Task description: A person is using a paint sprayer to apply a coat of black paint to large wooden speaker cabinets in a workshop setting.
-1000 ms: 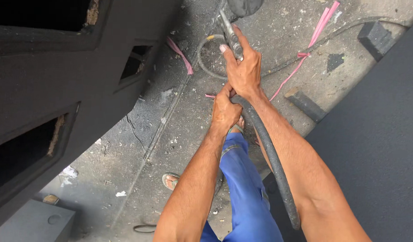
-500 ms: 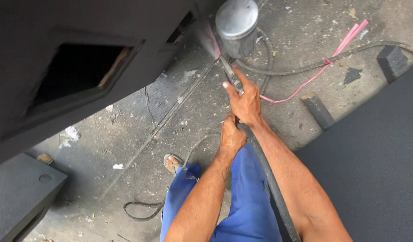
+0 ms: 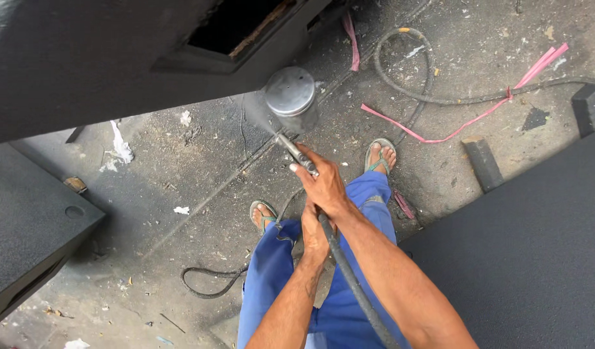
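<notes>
right hand is wrapped tight around the grip of the spray gun in the middle of the frame, fingers closed all the way, one finger out along the trigger area. the gun's metal cup sits just above that, nozzle aimed at the lower edge of the big dark box filling the upper left, and there's a faint mist coming off the tip. left hand is right below the right one, closed around the black hose that runs down along the forearm to the bottom edge.

what could bite here imo: the loose run of hose curls over the floor at upper right and tangles with a pink strip, and another dark loop lies by the sandalled feet at lower left, so a step sideways could snag it and jerk the gun off line. spraying this close to the edge could also lay paint on too heavy and make it run.
</notes>
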